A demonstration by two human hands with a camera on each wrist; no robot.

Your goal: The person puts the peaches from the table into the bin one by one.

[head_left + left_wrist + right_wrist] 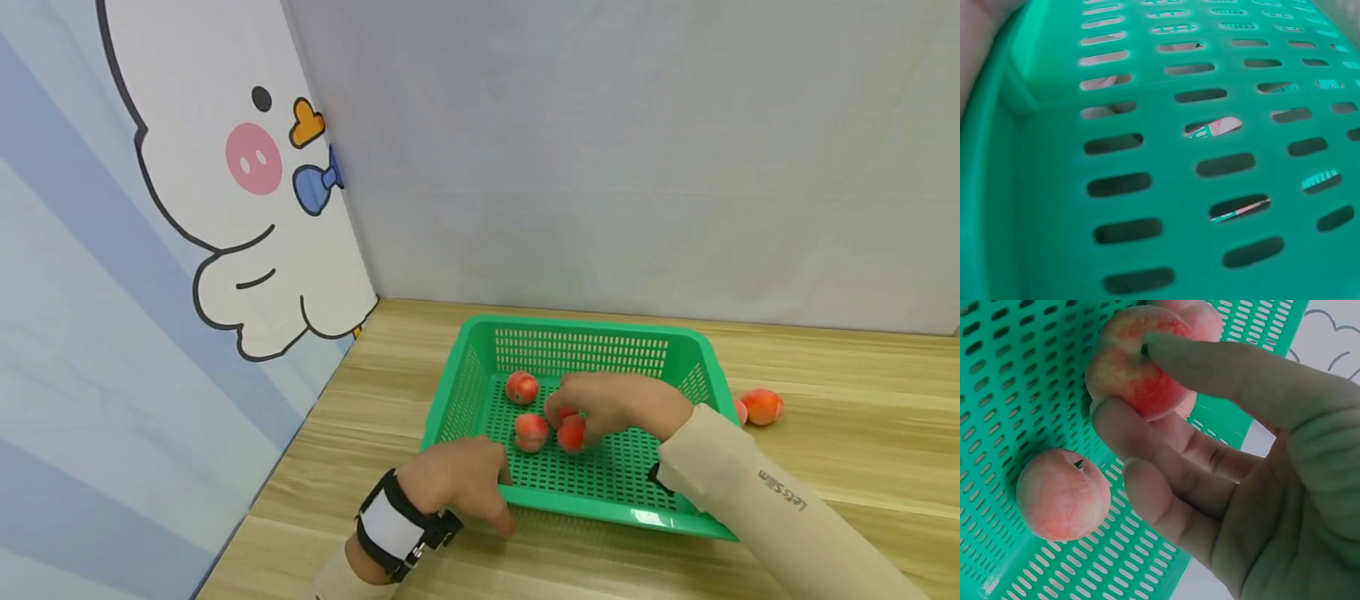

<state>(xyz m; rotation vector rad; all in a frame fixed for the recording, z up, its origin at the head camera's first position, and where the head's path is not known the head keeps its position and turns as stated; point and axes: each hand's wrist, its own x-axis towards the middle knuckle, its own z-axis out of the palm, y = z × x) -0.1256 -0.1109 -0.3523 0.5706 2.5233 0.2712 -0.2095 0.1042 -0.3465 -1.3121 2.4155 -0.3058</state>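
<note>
A green plastic basket with slotted walls stands on the table with several peaches inside. My right hand reaches into it and pinches a red-yellow peach between thumb and fingers. Other peaches lie close by: one peach toward the back left, another peach just left of the hand, and one partly hidden under the fingers. My left hand grips the basket's near left rim, thumb outside. The left wrist view is filled by the slotted basket wall.
On the wooden table, right of the basket, lie a peach and a second one partly hidden by the rim. A grey-white backdrop rises behind, and a cartoon-printed sheet stands on the left.
</note>
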